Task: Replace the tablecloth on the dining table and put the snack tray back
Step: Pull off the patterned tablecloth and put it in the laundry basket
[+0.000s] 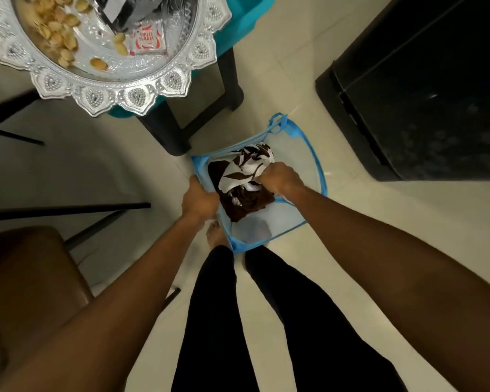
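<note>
A brown-and-white patterned tablecloth (238, 176) lies bunched inside a blue mesh laundry basket (320, 176) on the floor in front of my feet. My right hand (279, 176) grips the bunched cloth from above, inside the basket. My left hand (200, 200) holds the basket's left rim. The silver snack tray (164, 80), with nuts and a chilli flakes sachet, sits at the upper left on a teal stool (252, 15).
The stool's dark legs (164, 134) stand just beyond the basket. A black cabinet (425, 89) fills the right side. A brown chair (31, 278) and thin black table legs (68, 207) are at the left. Pale tiled floor lies around the basket.
</note>
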Demonstrator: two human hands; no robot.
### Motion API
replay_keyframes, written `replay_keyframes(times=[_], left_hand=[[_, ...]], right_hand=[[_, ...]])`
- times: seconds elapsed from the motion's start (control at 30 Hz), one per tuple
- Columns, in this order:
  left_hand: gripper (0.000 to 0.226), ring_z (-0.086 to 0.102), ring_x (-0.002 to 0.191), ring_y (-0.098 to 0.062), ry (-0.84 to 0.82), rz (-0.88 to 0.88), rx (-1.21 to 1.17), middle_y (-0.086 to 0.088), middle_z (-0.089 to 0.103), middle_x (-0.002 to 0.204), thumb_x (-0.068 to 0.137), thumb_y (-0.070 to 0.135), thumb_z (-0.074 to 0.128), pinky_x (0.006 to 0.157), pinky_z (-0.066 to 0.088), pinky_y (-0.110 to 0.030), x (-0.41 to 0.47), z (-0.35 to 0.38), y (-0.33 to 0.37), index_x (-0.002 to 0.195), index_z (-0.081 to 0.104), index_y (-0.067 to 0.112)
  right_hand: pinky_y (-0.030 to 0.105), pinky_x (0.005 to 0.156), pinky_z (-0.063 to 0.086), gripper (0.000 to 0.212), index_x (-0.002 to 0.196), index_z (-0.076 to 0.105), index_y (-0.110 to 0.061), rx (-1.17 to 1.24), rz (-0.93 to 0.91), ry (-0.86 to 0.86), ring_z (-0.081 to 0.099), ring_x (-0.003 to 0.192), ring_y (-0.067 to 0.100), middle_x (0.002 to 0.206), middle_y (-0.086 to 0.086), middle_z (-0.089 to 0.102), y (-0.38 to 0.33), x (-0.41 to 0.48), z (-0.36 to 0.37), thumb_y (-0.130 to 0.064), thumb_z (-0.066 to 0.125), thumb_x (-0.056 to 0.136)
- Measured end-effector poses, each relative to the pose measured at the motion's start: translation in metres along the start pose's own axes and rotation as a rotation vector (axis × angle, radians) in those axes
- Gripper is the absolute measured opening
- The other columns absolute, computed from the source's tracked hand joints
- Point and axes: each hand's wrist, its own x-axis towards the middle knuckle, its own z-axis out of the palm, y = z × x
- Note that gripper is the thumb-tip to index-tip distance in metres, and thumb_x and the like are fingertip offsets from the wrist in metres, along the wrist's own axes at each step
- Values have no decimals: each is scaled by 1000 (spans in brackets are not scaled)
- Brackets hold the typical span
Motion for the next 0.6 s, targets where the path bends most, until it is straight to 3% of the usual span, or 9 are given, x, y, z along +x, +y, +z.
replay_keyframes(times=[0.1, 0.17, 0.23, 0.3, 0.37, 0.47, 0.6], left_hand=[[57, 63, 106, -36, -44, -79, -56, -16, 55, 127, 92, 13, 59, 68, 61, -46, -17, -5, 1, 143, 35, 22], [61, 63, 105, -33, -22, -104, -73, -15, 55, 128, 92, 23, 64, 58, 57, -37, -29, -13, 10, 146, 34, 23], [55, 64, 103, -30, 52, -46, -20, -12, 58, 124, 90, 33, 66, 60, 55, -34, -43, -29, 21, 140, 43, 24], [37, 68, 93, -27, 109, 22, 18, -8, 66, 111, 85, 38, 66, 68, 60, -39, -51, -45, 28, 119, 59, 24], [25, 70, 81, -23, 187, 123, 59, -3, 72, 91, 78, 40, 62, 75, 61, -43, -70, -69, 47, 98, 68, 26], [14, 69, 77, -19, 316, 278, 116, 5, 72, 74, 83, 31, 59, 78, 56, -34, -113, -115, 95, 86, 71, 24], [12, 69, 75, -14, 449, 395, 66, 11, 71, 72, 81, 30, 59, 75, 53, -32, -147, -179, 152, 78, 69, 26]], right_hand=[[36, 87, 55, 25, 94, 72, -23, 65, -66, 3, 64, 98, 24, 104, 1, 69, 2, -20, -9, -44, 71, 81], [33, 80, 53, 18, 79, 64, -30, 121, -121, 3, 62, 93, 22, 96, -3, 64, -7, -36, -24, -47, 72, 77], [35, 83, 55, 16, 85, 65, -33, 134, -167, 18, 63, 94, 23, 100, -1, 65, -21, -61, -44, -46, 72, 79], [39, 89, 55, 19, 95, 69, -26, 124, -213, 37, 65, 99, 23, 107, 2, 70, -29, -77, -55, -41, 71, 84], [35, 87, 54, 12, 94, 67, -32, 139, -260, 64, 66, 98, 21, 107, -1, 71, -42, -100, -78, -40, 70, 86], [32, 83, 53, 18, 94, 70, -25, 151, -357, 129, 66, 93, 19, 100, -3, 73, -83, -137, -120, -41, 69, 85], [34, 86, 53, 23, 101, 71, -34, 158, -501, 199, 66, 98, 18, 104, -9, 71, -165, -176, -178, -48, 66, 83]])
